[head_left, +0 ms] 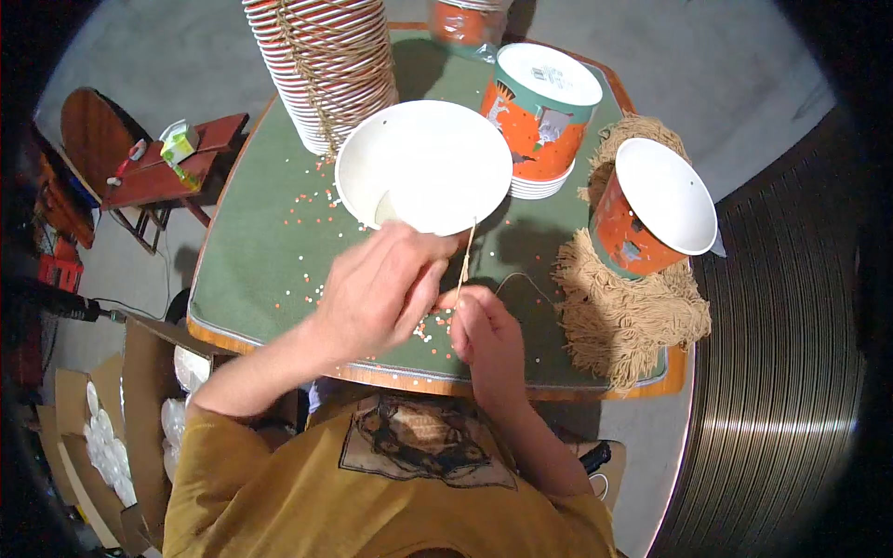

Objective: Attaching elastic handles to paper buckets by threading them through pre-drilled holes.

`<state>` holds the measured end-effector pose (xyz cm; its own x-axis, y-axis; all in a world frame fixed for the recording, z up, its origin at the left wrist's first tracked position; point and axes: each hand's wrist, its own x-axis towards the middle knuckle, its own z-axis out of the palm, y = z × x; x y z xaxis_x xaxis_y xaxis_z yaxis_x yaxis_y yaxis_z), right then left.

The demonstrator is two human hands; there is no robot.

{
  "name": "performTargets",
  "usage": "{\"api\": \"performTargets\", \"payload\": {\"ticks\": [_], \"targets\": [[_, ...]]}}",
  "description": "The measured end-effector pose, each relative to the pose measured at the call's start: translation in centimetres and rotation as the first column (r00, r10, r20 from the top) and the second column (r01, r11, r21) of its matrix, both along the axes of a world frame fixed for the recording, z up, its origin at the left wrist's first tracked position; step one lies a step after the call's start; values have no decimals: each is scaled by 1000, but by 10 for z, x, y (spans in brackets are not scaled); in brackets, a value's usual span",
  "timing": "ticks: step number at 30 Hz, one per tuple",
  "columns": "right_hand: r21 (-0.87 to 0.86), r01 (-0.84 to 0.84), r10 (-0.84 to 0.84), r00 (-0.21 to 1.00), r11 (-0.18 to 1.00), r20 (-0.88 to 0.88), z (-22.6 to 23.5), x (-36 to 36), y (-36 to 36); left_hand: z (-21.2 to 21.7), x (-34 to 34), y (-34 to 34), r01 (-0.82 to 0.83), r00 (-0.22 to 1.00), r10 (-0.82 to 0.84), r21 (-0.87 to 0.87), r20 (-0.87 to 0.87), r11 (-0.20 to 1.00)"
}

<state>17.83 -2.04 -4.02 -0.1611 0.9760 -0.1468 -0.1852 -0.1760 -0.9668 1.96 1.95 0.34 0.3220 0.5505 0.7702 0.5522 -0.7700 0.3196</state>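
A white-lined paper bucket [437, 158] lies tipped with its mouth facing me, small holes near its rim. From the near rim a tan cord [466, 265] runs down to my right hand [488, 339], which pinches it between thumb and fingers. My left hand [377, 288] is curled closed just below the rim, its fingertips beside the cord; what they hold is hidden. A loose thin strand of cord [521, 276] curves over the cloth right of my right hand.
A tall stack of corded buckets [326, 74] stands at back left. Upside-down orange-and-green buckets [539, 112] stand at back right. Another bucket [665, 195] rests on bundled tan cords [633, 316]. Red and white paper dots [433, 325] litter the green cloth [251, 251]. Cardboard boxes [144, 400] sit at lower left.
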Motion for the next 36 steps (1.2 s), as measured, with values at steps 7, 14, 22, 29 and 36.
{"api": "performTargets", "payload": {"ticks": [7, 14, 22, 29, 36], "targets": [[122, -120, 105, 986, 985, 128, 2, -14, -28, -13, 4, -12, 435, 790, 172, -736, 588, 519], [139, -213, 187, 965, 967, 182, -3, -23, -34, -19, 4, -5, 725, 637, 240, -675, 733, 137], [207, -287, 177, 886, 935, 429, -5, -27, -38, -22, 5, -2, 850, 445, 338, -510, 829, 131], [351, -304, 134, 891, 886, 433, -18, -37, -51, -16, 4, 9, 870, 263, 471, -418, 842, 261], [265, -322, 146, 841, 909, 521, -7, -46, -49, -18, -6, 14, 802, 274, 487, -476, 830, 361]]}}
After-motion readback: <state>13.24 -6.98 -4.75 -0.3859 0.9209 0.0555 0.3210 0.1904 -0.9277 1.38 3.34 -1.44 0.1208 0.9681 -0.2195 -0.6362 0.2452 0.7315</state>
